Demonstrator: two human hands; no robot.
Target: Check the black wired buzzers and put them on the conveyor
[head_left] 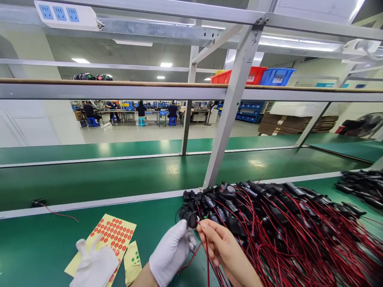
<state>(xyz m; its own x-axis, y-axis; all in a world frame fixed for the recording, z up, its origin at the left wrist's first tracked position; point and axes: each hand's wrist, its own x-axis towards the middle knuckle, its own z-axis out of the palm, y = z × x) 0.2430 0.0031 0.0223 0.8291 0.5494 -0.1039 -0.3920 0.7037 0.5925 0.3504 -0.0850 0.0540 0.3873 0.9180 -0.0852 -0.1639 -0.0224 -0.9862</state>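
Observation:
My left hand (pixel 172 252), in a white glove, is closed around a black cylindrical part (pixel 189 219) with its round end facing me. My right hand (pixel 223 248) is bare, thumb and forefinger pinched together beside that round end. A speck of red shows at those fingertips; whether it is wire or a sticker I cannot tell. Red and black wires (pixel 207 263) hang down below the right fingers. Just beyond and to the right lies a big heap of similar black parts (pixel 236 205) with long red wires (pixel 278 247).
A sheet of red round stickers (pixel 115 233), a piece with green stickers (pixel 132 259) and a white glove (pixel 95 268) lie at left. A metal post (pixel 224 115) rises behind the heap. One wired part (pixel 38 203) lies far left. Several people sit in the background.

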